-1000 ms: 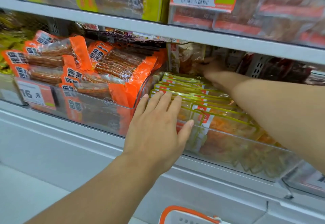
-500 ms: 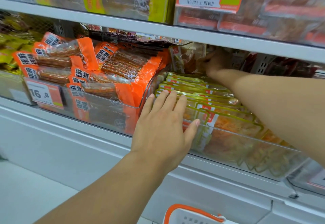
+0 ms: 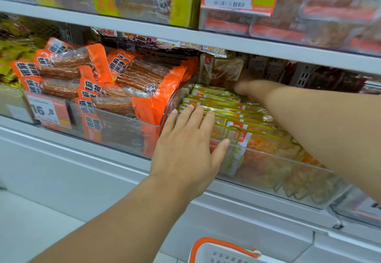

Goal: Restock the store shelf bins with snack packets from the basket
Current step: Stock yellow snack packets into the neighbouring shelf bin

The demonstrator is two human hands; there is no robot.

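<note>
— What fills the frame?

— The shelf (image 3: 206, 40), a grey band running from upper left to right. Under it, at centre right, sits the clear bin (image 3: 268, 159) I'm filling, with yellow packets (image 3: 216, 101) standing in a row, front to back. Left of it is a second bin (image 3: 115, 137) heaped with orange packets (image 3: 134, 77), a price tag (image 3: 49, 111) on its front.

— And your hands?

— My left hand (image 3: 189, 143), centre frame, lies flat and open, fingers straight on the tops of the front yellow packets, thumb along the bin's front wall. My right hand (image 3: 244, 86) reaches deep to the back of that bin, touching an upright packet (image 3: 224, 73) there. It's blurred and half hidden, so I cannot tell whether it grips that packet.

— The basket?

— Only its white rim with an orange handle (image 3: 222, 246) shows, at the bottom edge, right of centre.
</note>
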